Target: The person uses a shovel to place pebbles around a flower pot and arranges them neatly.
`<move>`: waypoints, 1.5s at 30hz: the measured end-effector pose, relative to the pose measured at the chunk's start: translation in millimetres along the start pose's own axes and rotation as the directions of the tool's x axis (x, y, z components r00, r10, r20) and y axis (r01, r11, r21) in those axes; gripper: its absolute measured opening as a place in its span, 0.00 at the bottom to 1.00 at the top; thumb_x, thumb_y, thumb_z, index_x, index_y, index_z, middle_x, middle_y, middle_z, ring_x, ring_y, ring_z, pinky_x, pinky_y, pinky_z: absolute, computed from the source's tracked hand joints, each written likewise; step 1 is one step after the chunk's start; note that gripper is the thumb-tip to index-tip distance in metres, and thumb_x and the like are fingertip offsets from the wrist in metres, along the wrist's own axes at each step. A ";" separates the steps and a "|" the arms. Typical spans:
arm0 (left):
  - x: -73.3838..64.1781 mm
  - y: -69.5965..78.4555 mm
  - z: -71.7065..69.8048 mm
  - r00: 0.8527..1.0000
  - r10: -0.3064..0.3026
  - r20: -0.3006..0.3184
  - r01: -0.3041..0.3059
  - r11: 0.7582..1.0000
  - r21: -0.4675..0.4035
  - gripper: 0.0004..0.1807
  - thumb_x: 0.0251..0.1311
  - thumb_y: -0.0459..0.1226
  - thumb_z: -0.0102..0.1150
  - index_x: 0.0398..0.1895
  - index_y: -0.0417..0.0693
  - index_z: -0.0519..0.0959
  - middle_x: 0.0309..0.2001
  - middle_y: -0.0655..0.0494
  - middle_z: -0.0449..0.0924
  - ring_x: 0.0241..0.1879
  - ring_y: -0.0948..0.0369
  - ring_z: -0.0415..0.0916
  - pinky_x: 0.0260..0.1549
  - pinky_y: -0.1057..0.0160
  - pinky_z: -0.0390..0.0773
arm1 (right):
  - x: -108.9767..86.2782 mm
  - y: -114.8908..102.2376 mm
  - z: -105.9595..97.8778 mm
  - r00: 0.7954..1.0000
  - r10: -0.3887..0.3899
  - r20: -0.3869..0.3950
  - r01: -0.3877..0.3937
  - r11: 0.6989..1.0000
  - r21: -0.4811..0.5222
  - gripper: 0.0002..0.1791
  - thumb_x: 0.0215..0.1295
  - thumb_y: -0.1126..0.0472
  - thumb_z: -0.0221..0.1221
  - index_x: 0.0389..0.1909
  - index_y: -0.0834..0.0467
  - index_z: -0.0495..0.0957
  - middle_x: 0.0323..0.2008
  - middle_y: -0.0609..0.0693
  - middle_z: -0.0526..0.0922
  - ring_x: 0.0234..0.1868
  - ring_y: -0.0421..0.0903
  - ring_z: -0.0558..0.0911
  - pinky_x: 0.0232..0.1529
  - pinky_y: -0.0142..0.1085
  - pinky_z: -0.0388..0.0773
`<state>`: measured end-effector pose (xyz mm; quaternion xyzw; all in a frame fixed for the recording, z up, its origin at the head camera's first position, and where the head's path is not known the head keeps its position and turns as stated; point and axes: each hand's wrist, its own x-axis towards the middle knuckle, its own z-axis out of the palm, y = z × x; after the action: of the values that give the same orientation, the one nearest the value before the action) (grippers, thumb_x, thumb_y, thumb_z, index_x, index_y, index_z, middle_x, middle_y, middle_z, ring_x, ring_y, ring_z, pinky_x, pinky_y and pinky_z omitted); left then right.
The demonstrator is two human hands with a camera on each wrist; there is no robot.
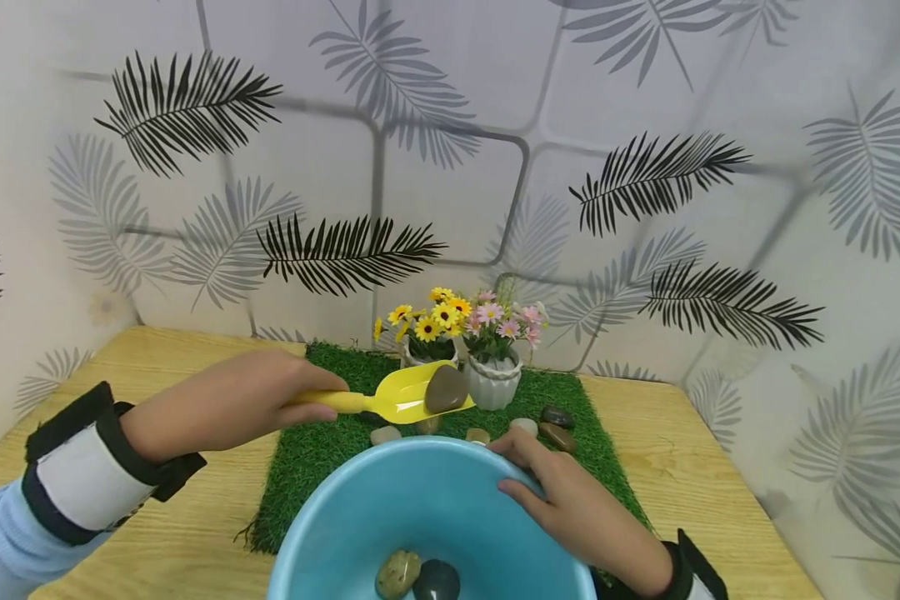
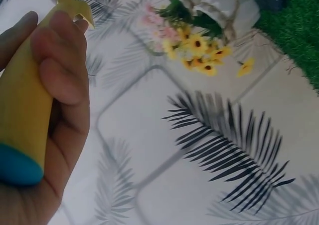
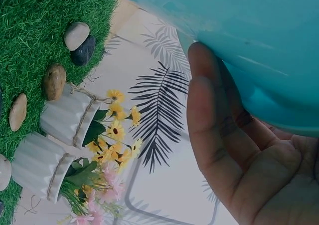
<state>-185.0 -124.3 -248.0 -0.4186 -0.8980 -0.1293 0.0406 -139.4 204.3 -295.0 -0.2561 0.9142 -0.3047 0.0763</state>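
My left hand grips the handle of a yellow toy shovel, held level above the far rim of a blue basin. A smooth brown stone lies at the front of the scoop. In the left wrist view fingers curl round the yellow handle, which ends in a blue cap. My right hand holds the basin's right rim, thumb inside and fingers outside along the wall. Inside the basin a mottled olive stone and a dark stone lie side by side.
Green artificial turf covers part of a wooden table. Several stones lie on it behind the basin, among them a black one. Two white pots, one with yellow flowers and one with pink flowers, stand near the leaf-patterned wall.
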 end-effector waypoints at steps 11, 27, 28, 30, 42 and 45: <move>1.6 -34.1 41.1 0.987 -0.154 0.044 0.157 0.986 -0.053 0.10 0.64 0.44 0.55 0.41 0.50 0.81 0.29 0.65 0.78 0.24 0.72 0.67 0.27 0.68 0.70 | -1.0 1.7 0.3 1.000 -0.010 0.010 0.009 1.000 0.010 0.15 0.71 0.57 0.50 0.56 0.53 0.66 0.52 0.53 0.78 0.49 0.51 0.82 0.43 0.33 0.78; 15.1 -64.8 107.1 0.977 -0.214 0.023 0.212 0.974 0.085 0.06 0.58 0.41 0.61 0.30 0.48 0.81 0.25 0.61 0.79 0.21 0.70 0.69 0.23 0.68 0.70 | -2.2 3.3 1.8 1.000 -0.011 0.007 0.011 1.000 0.014 0.16 0.71 0.56 0.51 0.57 0.53 0.66 0.51 0.52 0.78 0.50 0.50 0.81 0.43 0.34 0.78; 16.3 -65.8 109.6 0.976 -0.218 0.025 0.215 0.972 0.095 0.06 0.57 0.41 0.62 0.30 0.48 0.82 0.24 0.60 0.79 0.21 0.70 0.69 0.23 0.68 0.70 | -2.2 3.1 2.0 1.000 -0.009 0.007 0.009 1.000 0.015 0.16 0.71 0.56 0.51 0.57 0.53 0.66 0.51 0.52 0.78 0.50 0.50 0.81 0.43 0.34 0.78; 18.2 -67.1 113.2 0.974 -0.226 0.028 0.221 0.969 0.112 0.06 0.57 0.40 0.62 0.29 0.48 0.81 0.24 0.60 0.79 0.20 0.69 0.68 0.23 0.68 0.70 | -2.1 2.8 2.2 1.000 -0.009 0.007 0.009 1.000 0.018 0.16 0.71 0.56 0.51 0.57 0.53 0.66 0.52 0.52 0.78 0.51 0.51 0.81 0.44 0.34 0.78; 21.7 -59.8 91.0 0.982 -0.191 0.003 0.180 0.932 0.314 0.09 0.54 0.39 0.65 0.21 0.48 0.76 0.18 0.60 0.72 0.17 0.67 0.63 0.19 0.68 0.68 | -1.1 1.9 -1.0 1.000 -0.011 0.012 0.011 1.000 0.017 0.16 0.71 0.57 0.50 0.57 0.54 0.66 0.52 0.53 0.78 0.50 0.51 0.81 0.44 0.34 0.78; 20.8 -61.2 82.8 0.985 -0.174 -0.015 0.167 0.916 0.365 0.12 0.53 0.39 0.66 0.18 0.49 0.74 0.16 0.61 0.68 0.16 0.66 0.61 0.19 0.67 0.67 | -0.7 1.3 -1.1 1.000 -0.011 0.011 0.011 1.000 0.017 0.16 0.71 0.57 0.50 0.57 0.54 0.66 0.52 0.53 0.78 0.51 0.51 0.81 0.44 0.35 0.78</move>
<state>-242.1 -124.5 -336.2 -0.3251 -0.9397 0.0402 0.0981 -139.7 206.2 -294.9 -0.2622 0.9097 -0.3115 0.0820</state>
